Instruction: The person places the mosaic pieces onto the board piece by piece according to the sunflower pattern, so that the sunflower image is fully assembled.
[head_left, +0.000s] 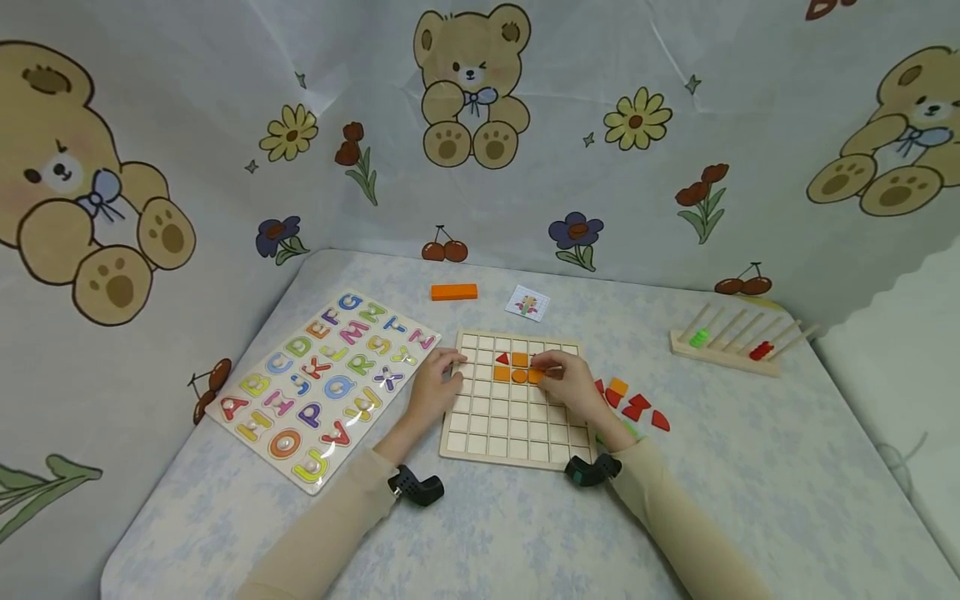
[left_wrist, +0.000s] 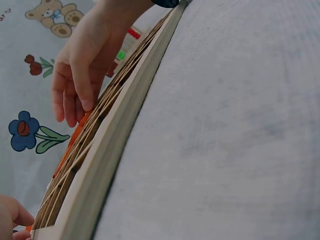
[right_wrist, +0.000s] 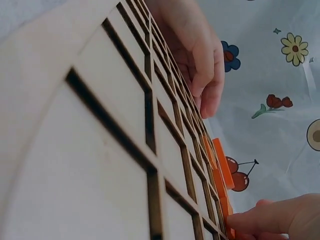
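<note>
A wooden grid board [head_left: 487, 425] lies on the table, seen edge-on in both wrist views. My left hand [head_left: 435, 387] rests at its left edge, with the fingertips and thumb touching the rim. My right hand [head_left: 568, 382] pinches an orange square piece [head_left: 535, 377] low over a cell in the upper part of the board; the fingers partly cover it. Beside it sit an orange circle [head_left: 519, 377] and another orange square [head_left: 502, 374]. Above these are a red triangle [head_left: 502, 358] and an orange square [head_left: 520, 359].
Loose red pieces [head_left: 636, 407] and others lie right of the board, partly behind my right forearm. An alphabet puzzle [head_left: 322, 387] is at left. A picture card [head_left: 527, 303] and an orange block [head_left: 453, 292] lie behind. A peg rack [head_left: 726, 352] with beads stands at right.
</note>
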